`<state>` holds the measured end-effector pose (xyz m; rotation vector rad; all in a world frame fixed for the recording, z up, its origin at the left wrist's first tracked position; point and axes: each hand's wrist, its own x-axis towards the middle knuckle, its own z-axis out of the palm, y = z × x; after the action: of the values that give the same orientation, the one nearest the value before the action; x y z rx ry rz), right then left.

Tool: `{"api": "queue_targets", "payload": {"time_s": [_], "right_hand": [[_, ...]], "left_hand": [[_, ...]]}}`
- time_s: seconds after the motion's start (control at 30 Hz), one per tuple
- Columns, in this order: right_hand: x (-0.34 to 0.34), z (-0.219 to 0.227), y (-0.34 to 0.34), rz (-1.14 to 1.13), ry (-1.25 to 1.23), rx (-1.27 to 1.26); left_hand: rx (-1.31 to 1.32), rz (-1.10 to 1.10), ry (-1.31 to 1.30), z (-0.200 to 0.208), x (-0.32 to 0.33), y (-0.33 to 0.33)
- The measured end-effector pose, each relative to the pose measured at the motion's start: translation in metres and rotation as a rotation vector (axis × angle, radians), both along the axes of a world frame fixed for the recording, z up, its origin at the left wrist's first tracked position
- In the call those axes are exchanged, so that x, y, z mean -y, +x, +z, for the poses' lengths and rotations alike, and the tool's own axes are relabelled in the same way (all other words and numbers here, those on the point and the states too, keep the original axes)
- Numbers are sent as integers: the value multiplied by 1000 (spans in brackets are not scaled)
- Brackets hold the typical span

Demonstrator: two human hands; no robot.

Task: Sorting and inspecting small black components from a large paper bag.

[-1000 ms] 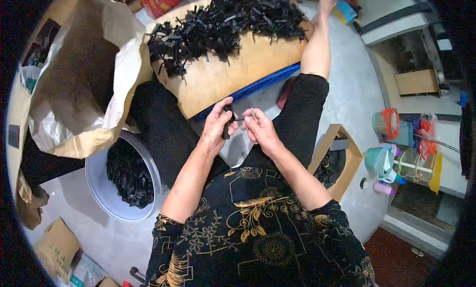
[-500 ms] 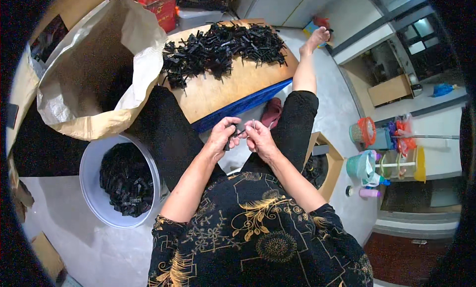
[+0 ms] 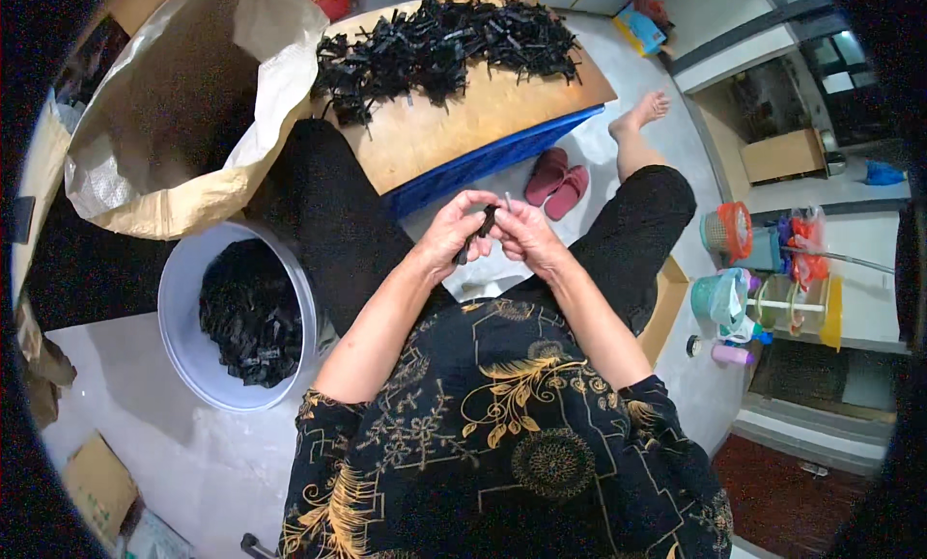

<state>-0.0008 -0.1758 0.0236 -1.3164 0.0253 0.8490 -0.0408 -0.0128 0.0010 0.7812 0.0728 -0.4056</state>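
Both close tog.: L hand [image 3: 450, 237] pinches blk piece [image 3: 486, 219], R hand [image 3: 530, 238] holds thin grey rod [image 3: 508, 201]; prob. best w/ firm L grip, small, slow R moves.

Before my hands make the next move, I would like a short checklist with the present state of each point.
1. Left hand holds a black piece: ok.
2. Right hand pinches the thin grey rod: ok.
3. Rod's lower end meets the black piece: cannot tell, fingers cover it.
4. Black strips heaped on the wooden board: ok.
5. White bucket open at the top: ok, black pieces inside.
6. Right foot in a slipper: not ok, bare; the pink slippers lie on the floor.
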Motion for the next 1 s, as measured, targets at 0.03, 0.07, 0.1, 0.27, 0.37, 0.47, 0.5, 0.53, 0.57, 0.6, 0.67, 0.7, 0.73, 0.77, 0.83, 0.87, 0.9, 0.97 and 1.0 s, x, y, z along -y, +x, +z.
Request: {"api": "queue_targets", "payload": {"time_s": [0.03, 0.07, 0.1, 0.27, 0.37, 0.47, 0.5, 0.53, 0.57, 0.6, 0.67, 0.7, 0.73, 0.77, 0.83, 0.87, 0.9, 0.97, 1.0], "right_hand": [[1, -2, 1, -28, -13, 11], [2, -3, 0, -54, -22, 3], [3, -6, 0, -55, -16, -6], [5, -15, 0, -24, -96, 42], [1, -21, 1, 30, -154, 96], [-5, -26, 4, 81, -201, 128], [-7, -28, 5, 97, -223, 134], [-9, -29, 5, 93, -218, 123], [-12, -31, 4, 30, -192, 90], [-13, -32, 3, -35, -167, 56], [-17, -29, 1, -51, -90, -29], [-19, -27, 1, -77, -23, -104], [-20, -26, 2, -31, -18, -99], [-20, -27, 3, -37, -12, -112], [-22, -31, 4, -14, -39, -161], [-23, -34, 4, -18, -33, -174], [-23, -37, 4, -4, -39, -166], [-24, -37, 4, 0, -45, -169], [-24, -35, 5, -14, -58, -187]], "left_hand": [[-11, -1, 6, 0, 0, 1], [5, -11, 70, 1, 0, 1], [23, -23, 134, 1, -1, 1], [103, -101, 404, -6, -2, 0], [113, -112, 515, -13, -2, -2], [181, -34, 700, -17, 2, -6], [169, 22, 723, -16, 4, -7], [163, 71, 743, -16, 6, -5], [154, 62, 748, -16, 8, -4], [132, 90, 771, -16, 9, -2], [81, 183, 767, -24, 8, -1], [69, 182, 776, -28, 6, 0], [12, 179, 730, -26, 6, 2], [-44, 176, 684, -25, 6, 3], [-75, 175, 676, -26, 8, 3], [-97, 184, 661, -26, 8, 3], [-107, 176, 667, -27, 8, 3], [-95, 199, 712, -28, 10, 5], [-102, 189, 714, -28, 12, 6]]}}
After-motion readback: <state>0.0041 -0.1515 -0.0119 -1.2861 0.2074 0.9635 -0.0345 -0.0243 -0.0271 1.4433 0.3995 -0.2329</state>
